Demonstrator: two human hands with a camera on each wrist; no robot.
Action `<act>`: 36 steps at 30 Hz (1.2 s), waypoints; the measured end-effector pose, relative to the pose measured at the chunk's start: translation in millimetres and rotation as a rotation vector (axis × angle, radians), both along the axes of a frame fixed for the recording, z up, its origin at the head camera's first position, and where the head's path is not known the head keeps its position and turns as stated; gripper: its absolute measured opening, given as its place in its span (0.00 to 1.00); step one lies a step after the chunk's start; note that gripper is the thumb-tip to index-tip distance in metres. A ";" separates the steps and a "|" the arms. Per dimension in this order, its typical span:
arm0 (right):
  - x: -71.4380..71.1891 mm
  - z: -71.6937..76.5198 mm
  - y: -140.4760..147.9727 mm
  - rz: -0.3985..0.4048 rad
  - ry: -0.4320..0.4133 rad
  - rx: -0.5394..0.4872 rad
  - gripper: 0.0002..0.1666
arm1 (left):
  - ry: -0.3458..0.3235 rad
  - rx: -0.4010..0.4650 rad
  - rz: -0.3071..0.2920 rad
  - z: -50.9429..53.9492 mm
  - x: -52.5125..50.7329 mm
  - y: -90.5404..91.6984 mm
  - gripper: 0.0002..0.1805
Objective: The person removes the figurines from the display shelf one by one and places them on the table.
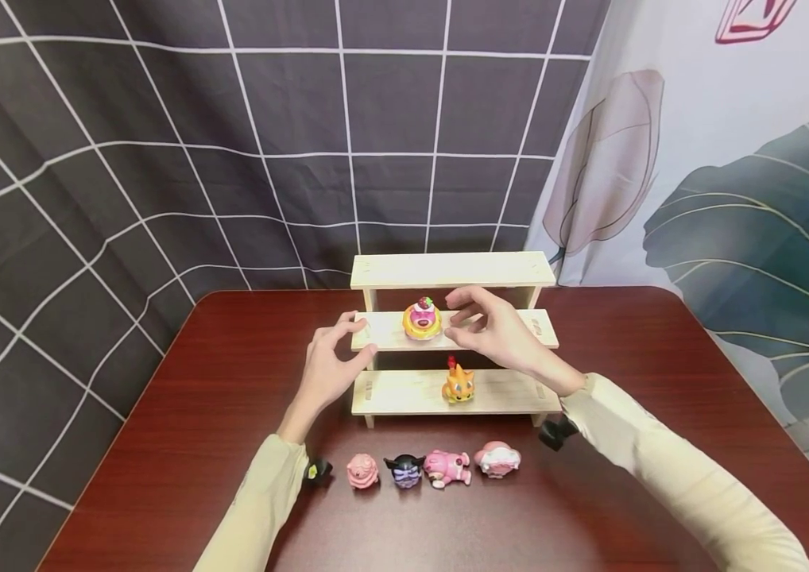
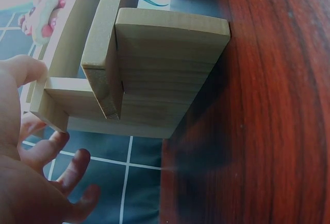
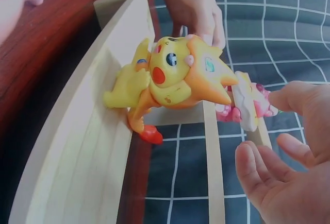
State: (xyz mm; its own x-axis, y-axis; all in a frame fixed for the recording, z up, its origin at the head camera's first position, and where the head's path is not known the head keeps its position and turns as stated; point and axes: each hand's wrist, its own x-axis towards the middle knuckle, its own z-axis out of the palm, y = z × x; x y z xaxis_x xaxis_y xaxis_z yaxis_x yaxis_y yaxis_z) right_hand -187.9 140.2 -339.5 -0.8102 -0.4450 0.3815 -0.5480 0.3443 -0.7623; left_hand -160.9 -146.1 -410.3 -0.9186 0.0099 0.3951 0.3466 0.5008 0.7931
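A dark grid curtain (image 1: 283,103) hangs behind the wooden shelf (image 1: 453,272) and spreads off to its left; the red-brown table (image 1: 233,397) lies under it. The left hand (image 1: 329,361) is at the left end of the shelf's middle tier, thumb and fingers spread about the board's end. In front of the shelf is the ball toy (image 1: 362,471), then the black toy (image 1: 406,470). The cake toy (image 1: 422,322) sits on the shelf's middle tier, left of its centre. The bear (image 1: 445,469) lies in front of the shelf, and the orange toy (image 1: 458,385) stands on its lowest tier. The right hand (image 1: 501,334), thumb and fingers apart, is over the shelf's middle tier, just beside the cake toy; I cannot tell whether they touch. The pale toy (image 1: 497,459) lies before the shelf's right part.
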 end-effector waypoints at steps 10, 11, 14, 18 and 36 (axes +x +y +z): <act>-9.0 -0.1 -10.9 0.037 -0.093 -0.006 0.27 | 0.003 -0.008 0.002 0.5 -0.3 -0.1 0.23; -9.6 -0.2 -11.7 0.042 -0.099 -0.007 0.27 | 0.002 -0.008 0.003 0.3 -0.4 -0.3 0.23; -11.2 -0.7 -13.6 0.055 -0.105 -0.001 0.27 | 0.001 -0.008 0.004 0.5 -0.2 -0.3 0.23; -13.4 -1.5 -17.0 0.073 -0.096 0.009 0.26 | -0.004 -0.006 0.008 0.3 -0.3 -0.1 0.23; -15.7 -0.7 -25.9 0.082 -0.066 0.022 0.25 | 0.001 -0.010 0.003 -0.5 -0.7 -0.4 0.24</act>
State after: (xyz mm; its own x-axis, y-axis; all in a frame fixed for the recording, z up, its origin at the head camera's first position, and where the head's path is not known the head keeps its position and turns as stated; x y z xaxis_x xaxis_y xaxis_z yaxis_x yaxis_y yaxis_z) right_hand -203.6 114.3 -340.2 -0.7935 -0.5188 0.3179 -0.5241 0.3174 -0.7903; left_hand -161.5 -146.5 -410.8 -0.9183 0.0108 0.3958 0.3456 0.5098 0.7878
